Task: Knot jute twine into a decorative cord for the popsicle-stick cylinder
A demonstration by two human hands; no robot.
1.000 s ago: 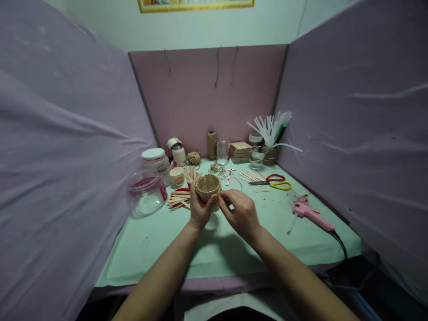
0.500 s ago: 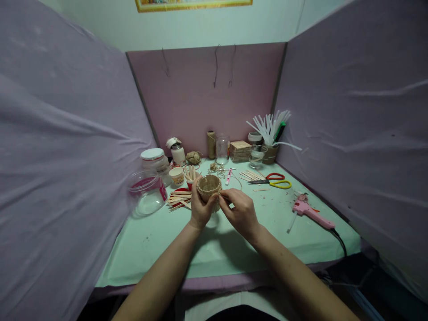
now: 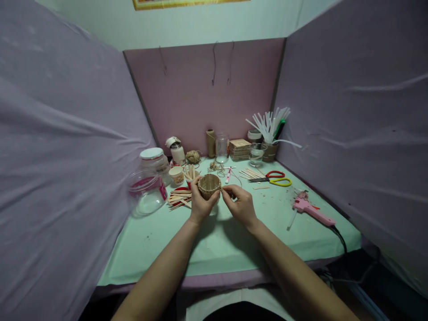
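Note:
A small round twine-covered cup point(image 3: 209, 183) with a braided rim is held up over the middle of the table, its mouth tilted toward me. My left hand point(image 3: 200, 204) is closed around its left side, thumb along the front. At the cup's right edge, my right hand point(image 3: 239, 205) pinches a thin strand of twine close to the rim. A loose length of twine point(image 3: 239, 178) curves behind the right fingers toward a small tangle of twine point(image 3: 217, 167). The cup's far lower side is hidden by my hands.
A pink glue gun point(image 3: 312, 211) lies at right, scissors point(image 3: 270, 179) and thin sticks point(image 3: 251, 174) behind. Flat wooden sticks point(image 3: 179, 198) and a clear plastic jar point(image 3: 147, 196) stand left. Glass jars, a twine spool point(image 3: 210, 143) and a cup of glue sticks point(image 3: 270, 151) line the back.
My right hand has moved slightly right, away from the cup's front edge, with the strand still pinched. The cup has turned a little in my left hand.

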